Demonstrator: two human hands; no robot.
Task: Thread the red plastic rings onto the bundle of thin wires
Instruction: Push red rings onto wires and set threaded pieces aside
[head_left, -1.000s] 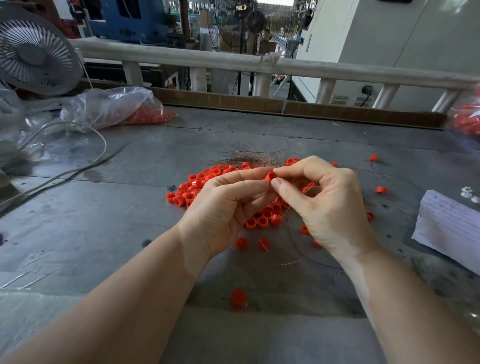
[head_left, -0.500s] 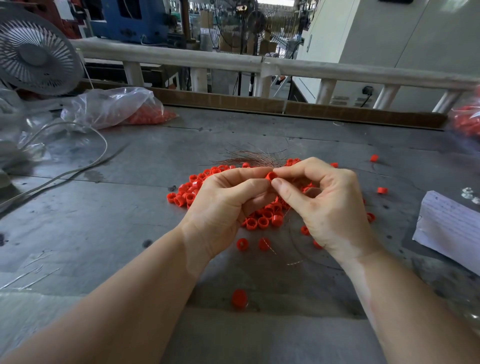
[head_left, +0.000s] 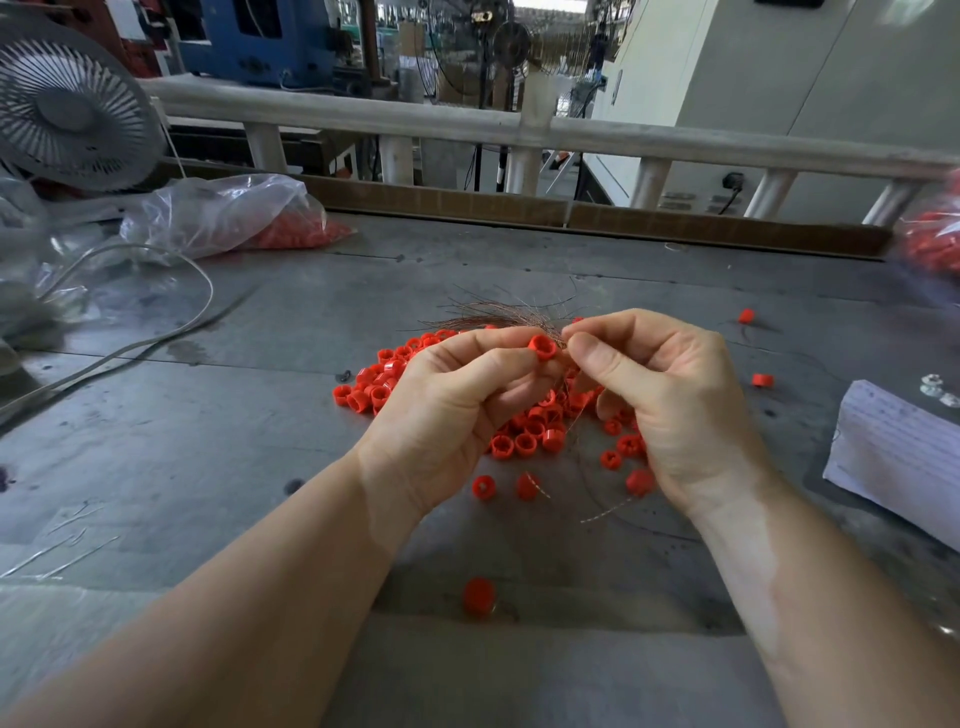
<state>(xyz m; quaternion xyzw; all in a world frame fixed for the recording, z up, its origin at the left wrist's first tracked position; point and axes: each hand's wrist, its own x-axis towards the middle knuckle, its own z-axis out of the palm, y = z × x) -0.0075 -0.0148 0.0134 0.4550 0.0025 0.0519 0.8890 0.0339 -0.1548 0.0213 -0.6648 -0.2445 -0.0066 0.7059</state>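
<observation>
My left hand (head_left: 457, 415) pinches one red plastic ring (head_left: 543, 347) between thumb and forefinger, its open side facing me. My right hand (head_left: 670, 400) pinches the bundle of thin wires (head_left: 498, 317) just right of that ring; the wire ends fan out behind both hands over the table. Whether the wires pass through the ring cannot be seen. A pile of loose red rings (head_left: 524, 436) lies on the grey table (head_left: 234, 441) under and between my hands. Single rings are scattered near the front (head_left: 479, 597) and to the right (head_left: 762, 380).
A clear plastic bag with red rings (head_left: 234, 218) lies at the back left beside a white fan (head_left: 67, 104) and a looping cable (head_left: 156, 332). A folded paper (head_left: 898, 452) sits at the right. Another bag of red rings (head_left: 935, 239) is at the far right edge. A railing (head_left: 467, 124) runs behind the table.
My hands have drawn slightly apart. The ring, earlier nearly hidden between the fingertips, now shows clearly in my left fingers, and my right fingers hold the wires beside it.
</observation>
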